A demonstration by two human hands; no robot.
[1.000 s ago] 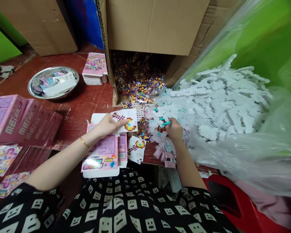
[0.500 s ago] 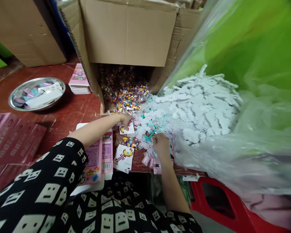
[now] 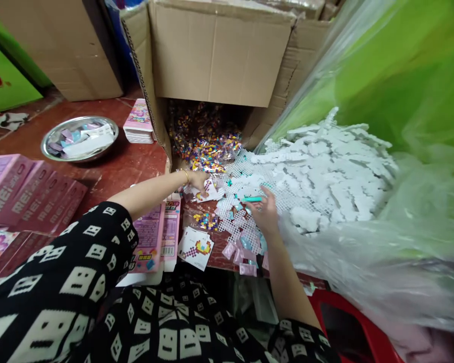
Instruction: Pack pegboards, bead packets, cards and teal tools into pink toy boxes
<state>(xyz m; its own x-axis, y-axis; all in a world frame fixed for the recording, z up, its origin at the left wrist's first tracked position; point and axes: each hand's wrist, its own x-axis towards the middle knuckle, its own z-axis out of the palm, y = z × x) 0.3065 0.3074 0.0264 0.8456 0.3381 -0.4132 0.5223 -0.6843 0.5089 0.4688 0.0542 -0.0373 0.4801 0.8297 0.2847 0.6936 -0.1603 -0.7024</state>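
My left hand [image 3: 199,181], with a bracelet at its wrist, is closed on white printed cards [image 3: 212,191] showing a pixel pattern. In my right hand [image 3: 265,214] a small teal stick-like piece [image 3: 251,199] is pinched, pointing left over the white mesh sheets [image 3: 245,227]. Below my left hand lie a clear bag of tiny coloured beads [image 3: 205,220] and a further stack of pattern cards [image 3: 195,249]. Several pink sachets [image 3: 247,269] and pale blue ones lie on the mesh near my right wrist.
An open cardboard box [image 3: 219,60] spills many bags of coloured beads [image 3: 212,151]. White perforated strips [image 3: 336,176] are heaped in plastic sheeting at right. At left are a metal bowl [image 3: 111,146], a stack of pink cards [image 3: 139,123], pink boxes [image 3: 34,196] and a flattened pink carton [image 3: 149,239].
My right hand has lifted up and away from the mesh, with the teal piece now in it. My left hand has stayed at the cards, which are now tilted. The view has shifted left.
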